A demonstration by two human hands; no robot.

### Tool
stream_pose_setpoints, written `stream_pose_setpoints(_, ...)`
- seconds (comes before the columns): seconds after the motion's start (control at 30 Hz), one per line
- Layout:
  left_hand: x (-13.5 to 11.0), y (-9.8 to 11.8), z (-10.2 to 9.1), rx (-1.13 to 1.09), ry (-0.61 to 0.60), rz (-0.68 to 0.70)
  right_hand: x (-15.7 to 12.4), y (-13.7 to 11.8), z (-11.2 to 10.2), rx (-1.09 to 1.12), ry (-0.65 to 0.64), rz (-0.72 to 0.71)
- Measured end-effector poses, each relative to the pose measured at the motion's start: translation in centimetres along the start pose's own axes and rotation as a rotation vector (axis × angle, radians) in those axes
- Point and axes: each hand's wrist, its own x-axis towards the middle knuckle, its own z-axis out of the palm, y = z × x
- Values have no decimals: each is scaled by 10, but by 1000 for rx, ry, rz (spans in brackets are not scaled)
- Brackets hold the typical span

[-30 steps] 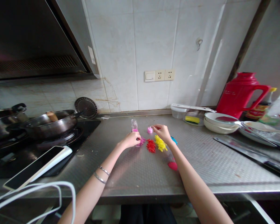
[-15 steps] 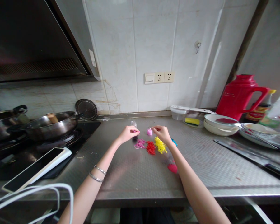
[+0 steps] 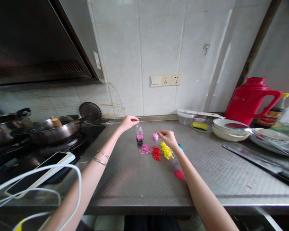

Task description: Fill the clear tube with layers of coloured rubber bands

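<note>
My left hand (image 3: pixel 130 123) is pinched just above the mouth of a small clear bottle (image 3: pixel 139 134), which stands upright with dark and pink bits inside. Whatever its fingertips hold is too small to make out. My right hand (image 3: pixel 168 138) has its fingers closed close to a small pink cap-like piece (image 3: pixel 155 136); anything in its grasp is hidden. Piles of what look like small rubber bands lie in front: pink ones (image 3: pixel 145 149), red ones (image 3: pixel 156 153) and yellow ones (image 3: pixel 166 150). Blue ones (image 3: pixel 181 147) show partly behind my right wrist.
A clear bag with something pink (image 3: pixel 179 175) lies by my right forearm. At left are a phone (image 3: pixel 38 173), a white cable (image 3: pixel 80 186) and a pan (image 3: pixel 54 130) on the stove. Rightward sit a knife (image 3: pixel 255 160), bowls (image 3: pixel 228 134) and a red flask (image 3: pixel 248 99).
My left hand has risen up and left, from in front of the bottle to above its mouth, leaving the bottle in plain sight. My right hand has stayed nearly in place.
</note>
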Motion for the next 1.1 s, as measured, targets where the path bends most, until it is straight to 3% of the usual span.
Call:
stream_pose_setpoints(0.3,0,-8,7,102,-88,3,0,-1,0,-7,-8,-2)
stream_pose_setpoints(0.63,-3,-9,5,96,-94,12,0,-3,-1,-9,-19,-1)
stream_pose_setpoints(0.73,-5,-10,3,77,-41,5,0,-2,-1,-9,-23,-1)
stream_pose_setpoints(0.83,-13,-14,3,13,86,-17,0,-3,1,-9,-38,1)
stream_pose_setpoints(0.93,-28,-26,8,-62,213,-118,-1,-7,6,-26,-105,-16)
stream_pose_setpoints(1.1,-54,-55,22,-90,202,-252,-6,-17,18,-134,-294,-145)
